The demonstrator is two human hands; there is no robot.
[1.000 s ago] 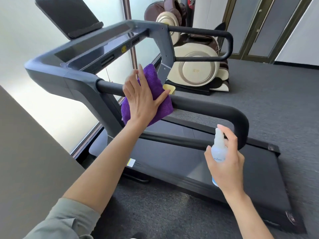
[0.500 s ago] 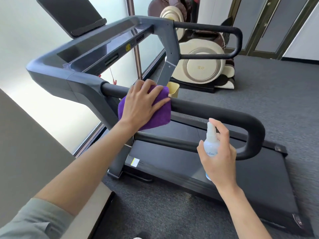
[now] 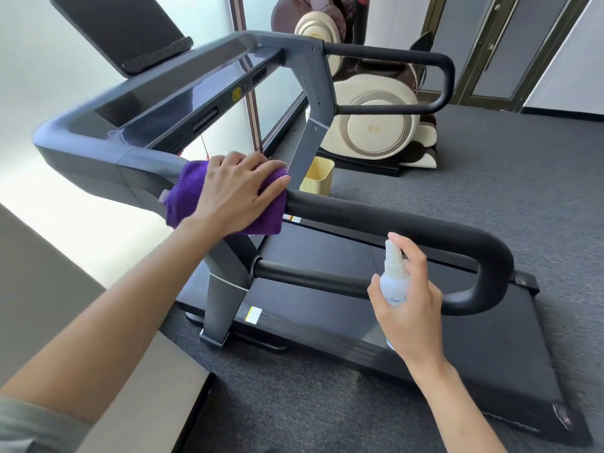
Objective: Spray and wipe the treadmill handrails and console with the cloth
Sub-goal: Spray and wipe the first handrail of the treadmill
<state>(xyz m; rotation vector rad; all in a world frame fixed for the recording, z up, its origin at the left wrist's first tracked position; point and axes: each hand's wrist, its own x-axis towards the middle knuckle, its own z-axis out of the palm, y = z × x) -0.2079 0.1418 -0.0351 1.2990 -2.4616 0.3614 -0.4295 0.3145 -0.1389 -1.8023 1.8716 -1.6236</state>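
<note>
My left hand (image 3: 240,191) presses a purple cloth (image 3: 186,194) around the near black handrail (image 3: 408,227) where it joins the grey frame of the treadmill. The cloth wraps over the rail's top, under my palm. My right hand (image 3: 410,308) grips a small white spray bottle (image 3: 394,277) upright, index finger on the nozzle, just in front of the rail's lower bar. The grey console (image 3: 183,103) with its dark screen (image 3: 121,27) rises at the upper left. The far handrail (image 3: 408,60) loops at the upper right.
The black treadmill deck (image 3: 441,348) lies on grey carpet. A cream massage chair (image 3: 376,125) and a small yellow bin (image 3: 318,176) stand behind the treadmill. A grey ledge (image 3: 140,387) runs along my left side. Frosted glass fills the left.
My left hand has slid the cloth down over the top of the near rail, close to the frame joint. My right hand holds the bottle in much the same spot. The view has shifted.
</note>
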